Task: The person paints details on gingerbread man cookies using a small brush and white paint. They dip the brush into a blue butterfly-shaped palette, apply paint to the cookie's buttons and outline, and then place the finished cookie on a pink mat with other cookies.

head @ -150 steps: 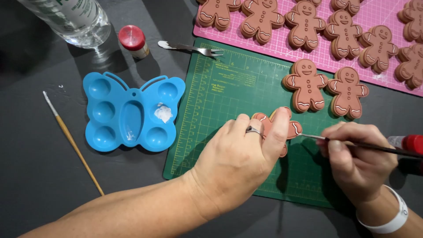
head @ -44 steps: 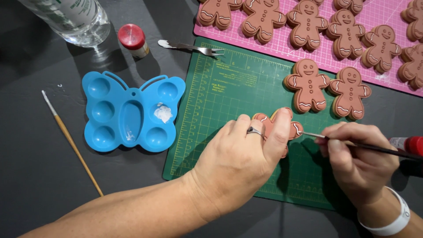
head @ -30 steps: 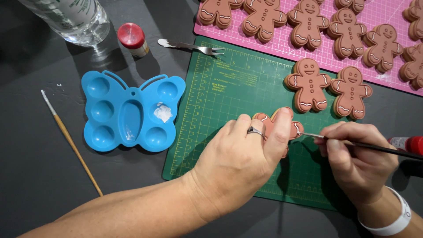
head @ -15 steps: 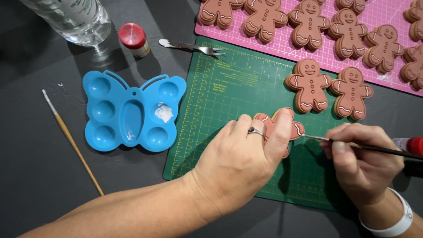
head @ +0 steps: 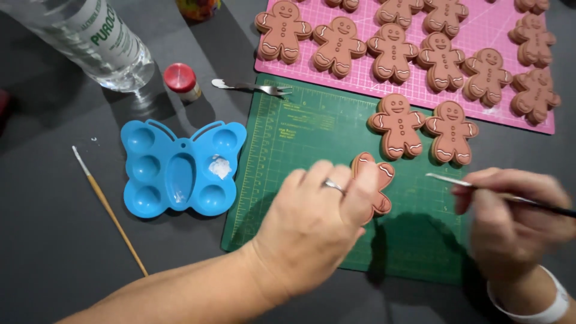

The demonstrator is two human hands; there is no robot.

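Note:
My left hand [head: 315, 225] rests on a brown gingerbread-man figure [head: 378, 180] and pins it to the green cutting mat [head: 300, 132]; fingers cover most of the figure. My right hand [head: 519, 225] grips a thin paintbrush [head: 456, 180] whose tip points left, a short way right of the figure and clear of it. Two finished gingerbread figures with white trim [head: 397, 125] [head: 451, 131] lie on the mat just beyond.
A pink mat [head: 480, 105] at the back carries several more gingerbread figures. A blue butterfly-shaped palette [head: 180, 168] with white paint lies left of the green mat. A spare brush [head: 111, 210], a red-capped jar [head: 182, 81], a clear bottle [head: 90, 42] and a small fork [head: 252, 89] sit nearby.
My right hand has drawn the brush to the right, off the held figure. The view shifted, so more of the pink mat shows. My left hand stays on the figure.

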